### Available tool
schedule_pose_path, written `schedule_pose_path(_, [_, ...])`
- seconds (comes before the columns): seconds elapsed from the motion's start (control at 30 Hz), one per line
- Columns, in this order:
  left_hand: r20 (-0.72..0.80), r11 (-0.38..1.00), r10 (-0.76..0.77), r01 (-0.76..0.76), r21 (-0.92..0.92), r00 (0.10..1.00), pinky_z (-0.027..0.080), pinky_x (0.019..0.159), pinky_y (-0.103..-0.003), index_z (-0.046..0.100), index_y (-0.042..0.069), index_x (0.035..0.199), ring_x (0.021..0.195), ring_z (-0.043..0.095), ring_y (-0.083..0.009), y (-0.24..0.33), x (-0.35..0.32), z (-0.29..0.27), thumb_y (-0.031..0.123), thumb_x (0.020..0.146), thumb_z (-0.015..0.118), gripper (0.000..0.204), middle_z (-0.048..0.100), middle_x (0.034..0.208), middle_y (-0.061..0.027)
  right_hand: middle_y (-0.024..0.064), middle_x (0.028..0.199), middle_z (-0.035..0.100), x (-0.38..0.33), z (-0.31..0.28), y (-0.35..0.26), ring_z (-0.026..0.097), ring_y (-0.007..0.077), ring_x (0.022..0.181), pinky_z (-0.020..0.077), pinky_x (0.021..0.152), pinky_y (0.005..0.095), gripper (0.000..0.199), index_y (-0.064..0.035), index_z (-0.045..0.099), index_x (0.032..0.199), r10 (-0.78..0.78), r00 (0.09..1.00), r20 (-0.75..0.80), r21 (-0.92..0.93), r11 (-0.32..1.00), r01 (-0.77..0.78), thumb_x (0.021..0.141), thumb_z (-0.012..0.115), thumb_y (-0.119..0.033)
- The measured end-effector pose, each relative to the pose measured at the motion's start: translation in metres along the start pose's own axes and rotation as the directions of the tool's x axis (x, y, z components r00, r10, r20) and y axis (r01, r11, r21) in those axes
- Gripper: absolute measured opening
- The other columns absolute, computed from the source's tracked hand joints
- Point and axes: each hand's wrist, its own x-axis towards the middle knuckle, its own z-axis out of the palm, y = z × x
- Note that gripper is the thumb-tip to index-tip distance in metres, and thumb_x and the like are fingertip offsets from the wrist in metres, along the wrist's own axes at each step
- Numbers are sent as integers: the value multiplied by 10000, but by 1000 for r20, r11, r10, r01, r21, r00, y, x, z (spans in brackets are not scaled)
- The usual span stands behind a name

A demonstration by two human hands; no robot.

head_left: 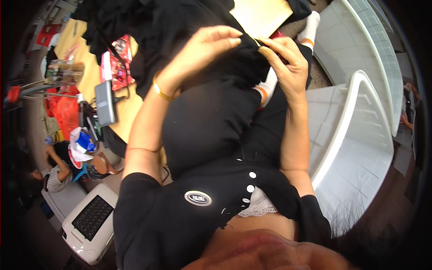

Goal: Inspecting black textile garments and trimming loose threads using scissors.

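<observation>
My left hand, with a gold bangle on its wrist, is raised over black cloth. Its thumb and forefinger come together in a pinch; whatever lies between the tips is too small to make out. Just to its right, my right hand pinches a thin yellowish strip between thumb and forefinger. The hands are a short gap apart. Under them the black cloth spreads from the table over toward my lap, where it is hard to tell from my black trousers.
A wooden table at the left bears a red packet and a dark flat device. White plastic bins stand close on my right. Lower left is a white stool-like box; another person sits beyond.
</observation>
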Motion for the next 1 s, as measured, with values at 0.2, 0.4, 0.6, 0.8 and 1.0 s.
schedule_pose_path(0.2, [11, 996, 43, -42, -81, 999, 445, 890, -221, 626, 2, 1130, 949, 591, -77, 21, 3, 8, 90, 908, 608, 239, 655, 1004, -11, -59, 717, 505, -18, -13, 12, 465, 42, 645, 404, 623, 190, 505, 18, 578, 1214, 430, 854, 294, 82, 879, -471, 745, 757, -42])
schedule_pose_path(0.4, [91, 954, 176, -192, 231, 980, 444, 887, -237, 604, 4, 1171, 955, 574, -93, 62, 12, 27, 90, 857, 666, 331, 632, 1051, -24, -40, 699, 568, -35, -77, 13, 510, 34, 573, 431, 571, 154, 251, -15, 602, 1056, 490, 864, 116, 615, 648, -449, 866, 667, -166])
schedule_pose_path(0.6, [461, 385, 307, -552, 740, 833, 490, 785, -360, 408, 73, 1360, 937, 583, -259, 96, 23, 70, 373, 636, 834, 893, 565, 1077, -143, 156, 1126, 595, -6, -114, -67, 626, 225, 954, 538, 818, 353, 651, 57, 432, 1257, 208, 953, -219, 936, 322, 145, 899, 568, -469])
schedule_pose_path(0.8, [679, 541, -76, -542, 643, 730, 476, 604, -364, 522, -23, 717, 639, 620, -281, 118, 27, 126, 421, 778, 735, 497, 582, 633, -128, 194, 1303, 504, -14, -96, -86, 519, 337, 1185, 429, 1031, 465, 604, 57, 391, 1326, 58, 573, -818, 89, 996, 26, 957, 432, -419])
schedule_pose_path(1.0, [530, 804, -263, -120, 583, 806, 555, 750, -310, 641, -5, 976, 784, 695, -181, 159, 60, 132, 418, 802, 689, 459, 701, 823, -83, 135, 1103, 600, 6, -147, -90, 651, 198, 843, 533, 739, 225, 427, 48, 459, 1287, 506, 556, -660, 709, 664, 238, 942, 520, -195])
